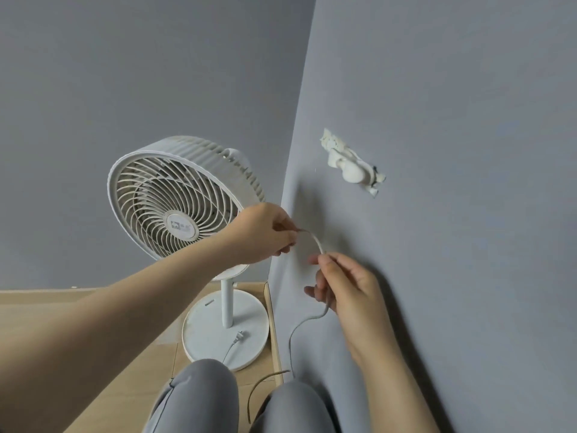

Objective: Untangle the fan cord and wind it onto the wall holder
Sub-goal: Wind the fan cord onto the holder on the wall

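Thin grey-white cord (316, 242) arcs at frame ctr, then hangs slack twd lower ctr; plug (239, 335) lies on fan base (203, 339). White wall holder (351, 170) sits upper right of ctr.

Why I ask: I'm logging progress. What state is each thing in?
Fan: standing upright.
Cord: off the holder, a span held between both hands.
Plug: loose, lying on the fan's base.
Holder: on the wall, nothing wound on it.
Left hand: pinches the cord.
Right hand: holds the cord.
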A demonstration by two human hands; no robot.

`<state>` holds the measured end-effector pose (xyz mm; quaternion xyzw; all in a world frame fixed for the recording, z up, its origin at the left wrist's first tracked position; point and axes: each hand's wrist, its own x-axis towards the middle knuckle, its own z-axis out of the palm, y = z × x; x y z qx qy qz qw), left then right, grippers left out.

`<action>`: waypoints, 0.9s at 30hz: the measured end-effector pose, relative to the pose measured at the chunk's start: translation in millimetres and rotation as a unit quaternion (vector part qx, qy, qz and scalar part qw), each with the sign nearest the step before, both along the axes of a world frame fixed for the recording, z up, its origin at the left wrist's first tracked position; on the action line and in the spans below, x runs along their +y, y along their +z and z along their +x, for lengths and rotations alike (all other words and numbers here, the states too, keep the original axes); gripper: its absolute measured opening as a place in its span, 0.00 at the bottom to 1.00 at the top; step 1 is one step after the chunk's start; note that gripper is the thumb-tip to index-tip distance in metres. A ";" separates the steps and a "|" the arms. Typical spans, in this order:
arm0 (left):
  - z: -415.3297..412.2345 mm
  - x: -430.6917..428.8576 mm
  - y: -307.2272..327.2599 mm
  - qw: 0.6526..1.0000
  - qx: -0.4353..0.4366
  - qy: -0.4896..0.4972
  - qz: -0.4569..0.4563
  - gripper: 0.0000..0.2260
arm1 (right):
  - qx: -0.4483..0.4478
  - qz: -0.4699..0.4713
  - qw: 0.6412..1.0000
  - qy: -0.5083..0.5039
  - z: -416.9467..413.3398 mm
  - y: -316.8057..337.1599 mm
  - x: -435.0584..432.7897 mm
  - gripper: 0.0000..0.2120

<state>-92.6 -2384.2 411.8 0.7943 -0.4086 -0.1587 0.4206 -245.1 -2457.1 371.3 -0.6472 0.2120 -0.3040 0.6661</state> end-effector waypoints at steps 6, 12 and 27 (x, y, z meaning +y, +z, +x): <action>17.3 -0.8 23.6 0.974 -0.208 -0.070 -0.054 0.12 | -0.023 -0.080 0.995 -0.055 5.2 18.7 -4.5 0.13; 27.0 -12.6 32.8 0.963 -0.239 -0.115 -0.044 0.13 | -0.099 -0.073 0.990 -0.072 13.3 47.7 -4.1 0.11; 58.5 -53.3 60.3 0.958 -0.249 -0.020 -0.143 0.06 | -0.134 -0.104 0.979 -0.111 25.6 76.6 -7.6 0.11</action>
